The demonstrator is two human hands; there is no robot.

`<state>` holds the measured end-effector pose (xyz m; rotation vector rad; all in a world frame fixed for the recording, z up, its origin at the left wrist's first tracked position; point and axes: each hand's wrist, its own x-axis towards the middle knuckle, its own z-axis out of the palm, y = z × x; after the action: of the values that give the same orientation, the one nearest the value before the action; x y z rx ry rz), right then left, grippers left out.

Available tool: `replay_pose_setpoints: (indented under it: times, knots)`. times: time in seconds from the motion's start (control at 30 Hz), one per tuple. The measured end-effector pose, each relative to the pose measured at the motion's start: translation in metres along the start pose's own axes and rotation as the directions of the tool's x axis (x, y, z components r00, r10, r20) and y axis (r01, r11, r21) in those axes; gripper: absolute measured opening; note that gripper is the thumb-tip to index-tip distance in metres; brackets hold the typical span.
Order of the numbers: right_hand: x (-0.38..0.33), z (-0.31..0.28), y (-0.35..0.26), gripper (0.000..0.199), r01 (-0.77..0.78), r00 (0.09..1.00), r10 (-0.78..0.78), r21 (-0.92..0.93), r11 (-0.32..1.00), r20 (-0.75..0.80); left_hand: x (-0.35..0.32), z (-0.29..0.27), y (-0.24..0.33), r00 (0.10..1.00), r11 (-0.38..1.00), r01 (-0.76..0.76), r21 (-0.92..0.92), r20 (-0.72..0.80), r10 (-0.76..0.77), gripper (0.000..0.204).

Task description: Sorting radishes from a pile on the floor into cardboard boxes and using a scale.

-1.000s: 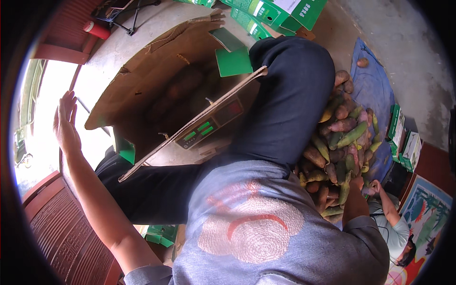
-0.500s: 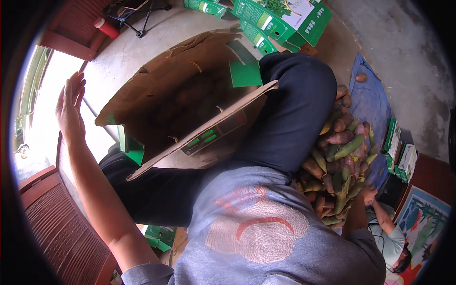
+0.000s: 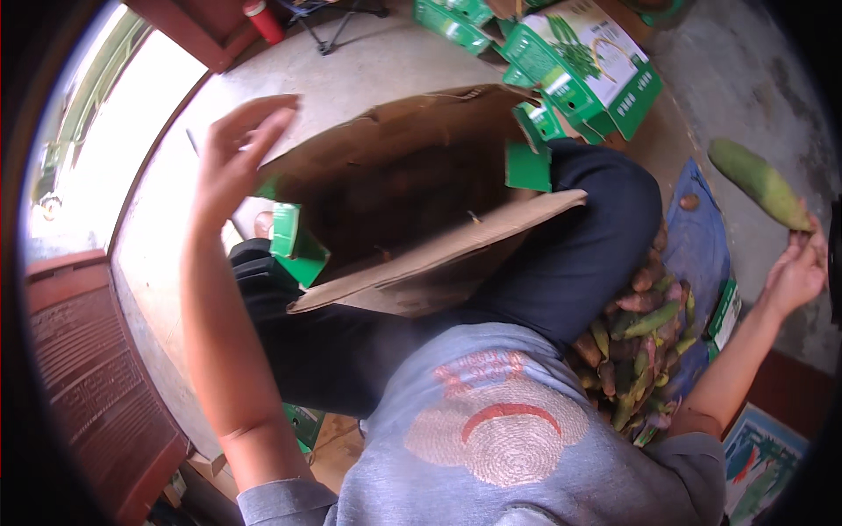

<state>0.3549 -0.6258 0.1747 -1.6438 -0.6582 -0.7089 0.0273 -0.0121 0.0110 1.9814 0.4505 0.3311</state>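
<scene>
My left hand (image 3: pixel 235 153) is raised at the upper left with its fingers spread, holding nothing, beside the flap of an open brown cardboard box (image 3: pixel 412 193) that rests on my lap. My right hand (image 3: pixel 796 272) is lifted at the far right and grips the lower end of a long green mango (image 3: pixel 759 182), held up in the air. A pile of green and reddish mangoes (image 3: pixel 636 337) lies on a blue sheet (image 3: pixel 702 241) beside my right leg.
Green printed cartons (image 3: pixel 579 61) stand on the concrete floor beyond the box. A red cylinder (image 3: pixel 265 21) stands at the back left. A reddish wooden door panel (image 3: pixel 83 368) fills the lower left, with a bright doorway above it.
My right hand has come up from the pile holding a green mango. My left hand has swung from the far left toward the box's flap. The view has tilted.
</scene>
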Motion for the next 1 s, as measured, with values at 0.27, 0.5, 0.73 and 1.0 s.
replay_pose_setpoints:
  times: [0.27,0.5,0.73,1.0]
  knots:
    - [-0.036,0.204,-0.086,0.022,-0.468,0.76,0.172,0.344,0.814,0.627,-0.013,0.008,0.028,0.996,0.906,-0.073,0.416,0.084,0.042,0.024]
    - [-0.162,0.323,-0.119,0.001,-0.318,0.45,-0.042,0.205,0.926,0.892,-0.015,0.008,0.021,0.995,0.889,-0.102,0.446,0.054,0.087,0.016]
    - [-0.217,0.354,-0.112,0.005,-0.646,0.278,0.205,0.025,0.763,0.939,-0.015,0.004,0.017,0.994,0.891,-0.109,0.441,0.038,0.103,0.013]
    - [-0.151,0.266,-0.079,0.03,-0.182,0.72,0.166,-0.047,0.982,0.674,-0.017,0.006,0.021,0.996,0.909,-0.061,0.412,0.088,0.027,0.016]
